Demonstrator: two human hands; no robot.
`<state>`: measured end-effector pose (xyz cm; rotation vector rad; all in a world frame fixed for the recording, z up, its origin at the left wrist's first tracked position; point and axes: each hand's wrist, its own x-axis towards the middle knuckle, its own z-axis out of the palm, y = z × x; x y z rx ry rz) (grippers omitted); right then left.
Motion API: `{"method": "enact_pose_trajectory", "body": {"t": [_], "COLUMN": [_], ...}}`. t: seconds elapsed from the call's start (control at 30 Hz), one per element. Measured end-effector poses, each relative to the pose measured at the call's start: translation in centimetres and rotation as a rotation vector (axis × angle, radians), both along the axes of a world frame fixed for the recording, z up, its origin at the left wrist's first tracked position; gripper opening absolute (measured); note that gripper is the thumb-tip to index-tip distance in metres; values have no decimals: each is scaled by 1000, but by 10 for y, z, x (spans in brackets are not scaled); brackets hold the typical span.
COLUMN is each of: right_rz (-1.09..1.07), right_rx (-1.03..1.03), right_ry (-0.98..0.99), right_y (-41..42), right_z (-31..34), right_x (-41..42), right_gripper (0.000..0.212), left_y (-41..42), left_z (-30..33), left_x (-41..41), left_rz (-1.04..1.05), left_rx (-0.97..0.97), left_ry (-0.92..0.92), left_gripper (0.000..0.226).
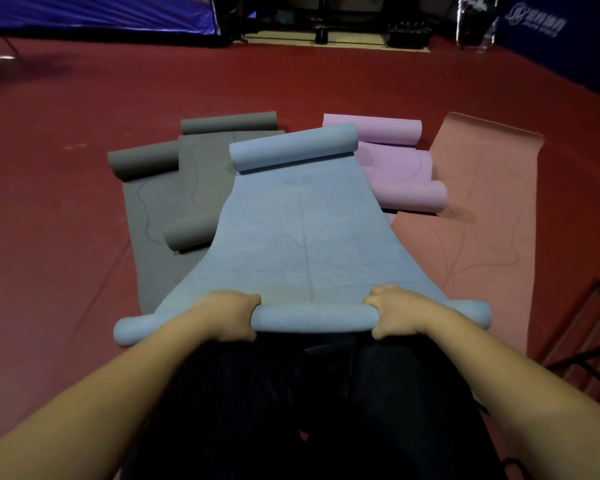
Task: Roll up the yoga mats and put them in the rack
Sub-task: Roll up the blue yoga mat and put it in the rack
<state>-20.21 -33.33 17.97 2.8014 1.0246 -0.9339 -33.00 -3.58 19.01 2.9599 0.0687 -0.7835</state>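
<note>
At the near end of the blue mat [302, 237], both hands are curled round the small roll already started there. The left hand [234, 315] grips it left of the mat's printed centre line, the right hand [395, 313] grips it right of that line, and each stub of roll pokes out past the hand on its own side. The roll's long axis runs crosswise, left to right, square to the mat's length, and the flat part of the blue mat stretches straight away from the hands to a second curl at its far end. So the coming move looks like a forward push, rolling away from the body along the mat; both hands sit level with each other, neither nearer the unrolled part.

Left of the blue mat lie the grey mats [160, 202], overlapping one another with their ends curled up, and the blue mat's left edge rides over them. Right of it, toward its far end, are the pink mats [399, 168], also partly curled, and beyond those a salmon mat [482, 209] lies flat on the red floor [66, 237]. A dark metal rack [589, 341] shows beside the near right corner of the salmon mat.

Because the blue mat overlaps its neighbours, the roll may drag or skew as it crosses their edges and curls.
</note>
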Motion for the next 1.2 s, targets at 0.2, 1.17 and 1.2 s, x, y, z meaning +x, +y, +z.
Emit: {"method": "enact_pose_trajectory", "body": {"t": [0.2,1.17,1.2], "right_rz": [-26,9,18], "right_rx": [73,12,9], "right_ry": [-441,-197,-246], "right_y": [-21,-13,-15], "right_z": [-14,25,24], "right_x": [-26,-13,-19], "right_gripper": [57,79,78], "left_y": [6,39,39], "left_z": [9,8,9], "left_x": [18,24,26], "left_rz": [14,127,146], "left_rx": [-211,-507,-537], "left_ry": [119,227,256], "left_gripper": [19,35,30]}}
